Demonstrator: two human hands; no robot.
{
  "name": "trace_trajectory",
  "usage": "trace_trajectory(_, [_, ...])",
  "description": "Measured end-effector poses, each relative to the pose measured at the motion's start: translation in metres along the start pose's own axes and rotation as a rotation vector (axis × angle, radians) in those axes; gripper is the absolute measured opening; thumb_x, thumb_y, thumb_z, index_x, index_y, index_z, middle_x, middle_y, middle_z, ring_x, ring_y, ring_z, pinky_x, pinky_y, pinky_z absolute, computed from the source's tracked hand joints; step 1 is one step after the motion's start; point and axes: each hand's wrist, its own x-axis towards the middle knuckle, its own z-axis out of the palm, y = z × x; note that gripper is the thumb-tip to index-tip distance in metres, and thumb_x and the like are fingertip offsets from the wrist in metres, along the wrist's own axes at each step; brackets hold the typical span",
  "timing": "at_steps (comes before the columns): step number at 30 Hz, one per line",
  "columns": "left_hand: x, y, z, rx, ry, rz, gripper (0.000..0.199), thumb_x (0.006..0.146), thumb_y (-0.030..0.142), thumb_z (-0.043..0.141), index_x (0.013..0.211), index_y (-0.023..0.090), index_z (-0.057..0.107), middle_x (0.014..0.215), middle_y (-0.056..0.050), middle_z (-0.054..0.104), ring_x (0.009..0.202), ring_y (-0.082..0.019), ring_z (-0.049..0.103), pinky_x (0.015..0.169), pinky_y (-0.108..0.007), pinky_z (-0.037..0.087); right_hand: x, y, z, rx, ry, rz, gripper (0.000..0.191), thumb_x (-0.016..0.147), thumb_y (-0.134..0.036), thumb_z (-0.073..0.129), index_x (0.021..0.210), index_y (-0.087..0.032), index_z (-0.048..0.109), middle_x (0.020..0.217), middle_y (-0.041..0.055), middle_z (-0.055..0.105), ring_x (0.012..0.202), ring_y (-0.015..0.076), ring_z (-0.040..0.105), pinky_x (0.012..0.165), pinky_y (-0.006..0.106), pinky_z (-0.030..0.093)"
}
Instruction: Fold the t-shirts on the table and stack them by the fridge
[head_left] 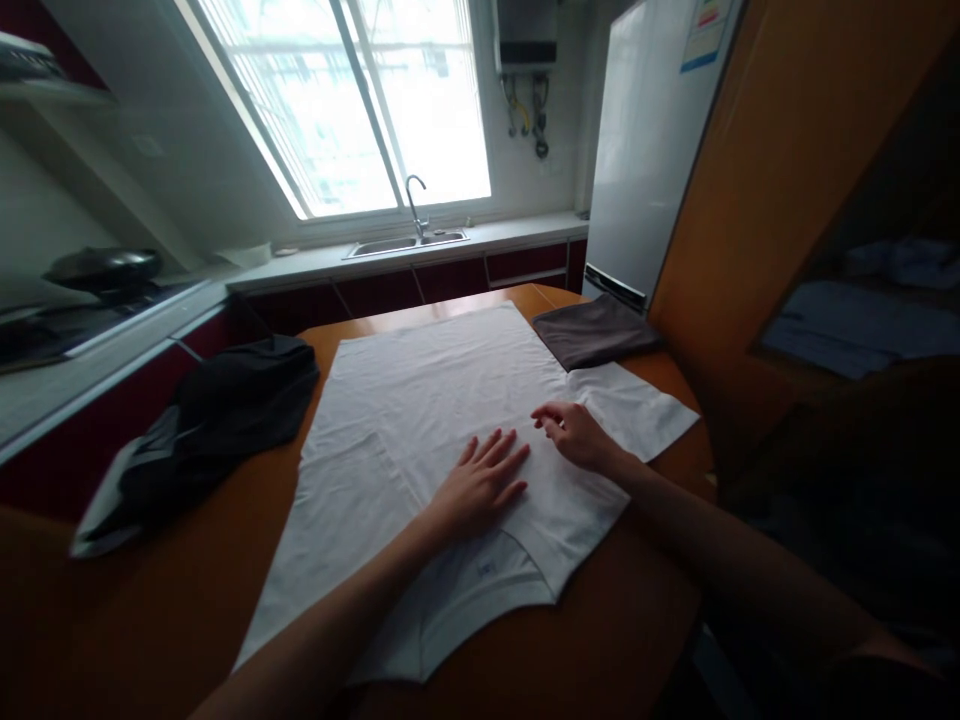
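A white T-shirt (450,380) lies spread on the wooden table, its collar towards me and one sleeve out to the right. My left hand (480,485) rests flat on it just above the neckline, fingers spread. To the right, my right hand (576,435) is over the shirt near the sleeve. Its fingers are loosely bent, with a small gap showing by the thumb and nothing visible in them. Whether the right fingertips touch the cloth is hard to see.
A folded dark grey cloth (596,330) lies at the table's back right. Dark clothing (217,420) is heaped on the left edge of the table (180,580). Beyond are a counter with a sink (409,245), a wok (105,270) on the stove and a fridge (652,140).
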Motion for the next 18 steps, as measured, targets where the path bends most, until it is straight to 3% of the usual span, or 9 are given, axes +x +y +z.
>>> trace_trajectory(13, [0.003,-0.004,0.005,-0.007,0.059,0.017,0.056,0.103,0.055,0.035,0.155,0.033,0.036,0.165,-0.005,0.023,0.153,-0.029,0.02,0.123,-0.055,0.017,0.006,0.009,-0.002,0.077,0.084,0.014,0.026,0.088,-0.017,0.049,0.098,-0.014,0.073,0.086,0.0064,0.076,0.073,0.0153,0.067,0.072,0.026,0.052])
trace_trajectory(18, [0.003,-0.003,0.004,-0.019,0.06,0.008,0.056,0.103,0.055,0.036,0.154,0.032,0.039,0.164,-0.006,0.027,0.152,-0.029,0.021,0.122,-0.055,0.018,0.014,0.017,-0.033,0.123,0.25,0.05,0.029,0.088,-0.024,0.048,0.101,-0.013,0.072,0.088,0.0081,0.075,0.069,0.0163,0.067,0.065,0.026,0.053])
